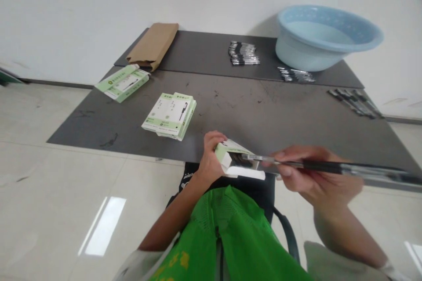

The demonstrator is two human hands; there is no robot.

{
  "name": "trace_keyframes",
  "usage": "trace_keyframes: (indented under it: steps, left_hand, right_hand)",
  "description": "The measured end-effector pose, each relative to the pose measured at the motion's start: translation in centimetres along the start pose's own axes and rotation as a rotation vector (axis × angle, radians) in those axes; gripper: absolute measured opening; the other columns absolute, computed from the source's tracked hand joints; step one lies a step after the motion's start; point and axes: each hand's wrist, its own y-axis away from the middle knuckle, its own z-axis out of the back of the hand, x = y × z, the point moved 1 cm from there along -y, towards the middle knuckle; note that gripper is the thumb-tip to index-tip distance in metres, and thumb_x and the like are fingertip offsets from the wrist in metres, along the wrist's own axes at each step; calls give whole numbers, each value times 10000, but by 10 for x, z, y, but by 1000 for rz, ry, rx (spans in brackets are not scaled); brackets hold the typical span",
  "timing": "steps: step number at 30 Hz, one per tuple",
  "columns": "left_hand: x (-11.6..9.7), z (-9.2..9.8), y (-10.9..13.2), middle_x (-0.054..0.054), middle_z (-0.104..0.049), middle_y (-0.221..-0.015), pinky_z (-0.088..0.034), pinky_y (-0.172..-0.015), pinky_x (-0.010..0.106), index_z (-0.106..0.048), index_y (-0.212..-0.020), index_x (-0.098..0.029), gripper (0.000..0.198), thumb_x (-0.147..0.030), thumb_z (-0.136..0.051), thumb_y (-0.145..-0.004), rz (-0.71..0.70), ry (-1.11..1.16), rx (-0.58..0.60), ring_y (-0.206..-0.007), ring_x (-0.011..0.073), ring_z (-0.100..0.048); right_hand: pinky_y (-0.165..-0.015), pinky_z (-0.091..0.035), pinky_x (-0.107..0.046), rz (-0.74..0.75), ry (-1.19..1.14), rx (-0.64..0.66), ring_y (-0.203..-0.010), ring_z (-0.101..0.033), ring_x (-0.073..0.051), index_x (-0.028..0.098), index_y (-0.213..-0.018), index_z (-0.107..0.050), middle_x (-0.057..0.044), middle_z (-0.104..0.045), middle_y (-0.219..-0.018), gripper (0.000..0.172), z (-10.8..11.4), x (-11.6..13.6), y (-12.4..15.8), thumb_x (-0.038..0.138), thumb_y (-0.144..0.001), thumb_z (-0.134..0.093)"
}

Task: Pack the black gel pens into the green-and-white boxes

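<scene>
My left hand (212, 158) is closed round a small white and green pen box (246, 172), held at the table's front edge with its open end facing right. Dark pens show inside the opening. In my right hand (306, 175), thumb and fingers pinch a clear pen with a black grip (325, 166). Its left tip is at the mouth of the box, and its far end stretches right, blurred. Whether a second pen lies alongside it, I cannot tell.
Closed pen boxes (169, 116) lie stacked on the dark table (227, 96). Further left are another box (127, 82) and a brown paper bag (154, 44). Pens lie in groups at the back (243, 53), near the blue basin (306, 55), and at right (356, 103).
</scene>
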Motion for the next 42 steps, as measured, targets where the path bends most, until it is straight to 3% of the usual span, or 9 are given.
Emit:
trace_keyframes:
  steps: [5, 10, 15, 20, 25, 32, 34, 39, 42]
  left_hand:
    - [-11, 5, -8, 68, -674, -1217, -581, -1024, 503, -514, -1405, -338, 467, -315, -783, -1024, -84, -47, 5, -1097, 254, -680]
    - [-14, 6, -7, 70, -662, -1231, -577, -1045, 532, -475, -1448, -355, 642, -260, -858, -942, -66, -58, 25, -1109, 268, -663]
    - [-12, 3, -8, 61, -649, -1193, -566, -1051, 521, -459, -1447, -332, 665, -229, -857, -925, -120, -86, 4, -1083, 256, -642]
    - [-12, 2, -9, 50, -674, -1175, -576, -1023, 499, -501, -1406, -334, 605, -241, -860, -927, -89, -79, 1, -1071, 251, -670]
    - [-11, 2, -9, 55, -672, -1167, -605, -950, 468, -514, -1391, -332, 452, -388, -773, -1025, -69, -39, -30, -1059, 252, -681]
    - [-9, 3, -8, 82, -641, -1202, -622, -876, 441, -492, -1455, -332, 728, -758, -760, -930, -58, 56, -23, -1047, 262, -661]
    - [-10, 3, -7, 89, -643, -1197, -625, -880, 457, -494, -1436, -329, 738, -738, -802, -904, -35, 37, 2, -1064, 279, -666]
    - [-13, 6, -8, 79, -649, -1202, -614, -930, 471, -488, -1379, -336, 701, -459, -954, -870, 23, -33, 58, -1081, 279, -666]
    - [-12, 6, -8, 76, -653, -1214, -605, -937, 452, -482, -1395, -339, 787, -455, -1000, -814, 19, -15, 54, -1081, 272, -661]
  right_hand:
    - [-687, -687, -237, 151, 264, 240, -702, -826, -150, 275, -1076, -800, 27, -883, -929, 50, -3, 15, -17, 267, -1027, -803]
    - [-763, -654, -255, 190, 270, 399, -892, -841, -152, 236, -1274, -771, -17, -872, -1086, 199, 0, 20, -22, 194, -1097, -691]
    - [-706, -570, -264, 210, 399, 506, -866, -795, -132, 227, -1324, -765, -29, -829, -1097, 263, 7, 27, -26, 185, -1151, -572]
    - [-727, -555, -272, 200, 424, 501, -860, -759, -142, 214, -1242, -804, -35, -807, -1053, 211, 7, 37, -35, 188, -1127, -630]
    - [-797, -584, -283, 239, 377, 473, -902, -753, -159, 209, -1334, -777, -46, -817, -1088, 266, 3, 33, -36, 157, -1087, -693]
    - [-824, -578, -268, 252, 298, 528, -952, -775, -156, 208, -1293, -779, -46, -834, -1124, 236, 1, 26, -40, 150, -1097, -661]
    - [-791, -562, -283, 270, 339, 542, -920, -771, -160, 202, -1279, -777, -43, -833, -1090, 220, 1, 25, -44, 178, -1116, -633]
    - [-714, -512, -329, 330, 458, 584, -838, -712, -181, 172, -1268, -756, -32, -829, -1041, 209, -1, 28, -51, 195, -1125, -606]
    - [-715, -502, -346, 352, 509, 601, -856, -693, -201, 166, -1287, -759, -34, -824, -1047, 217, -1, 31, -54, 204, -1114, -633]
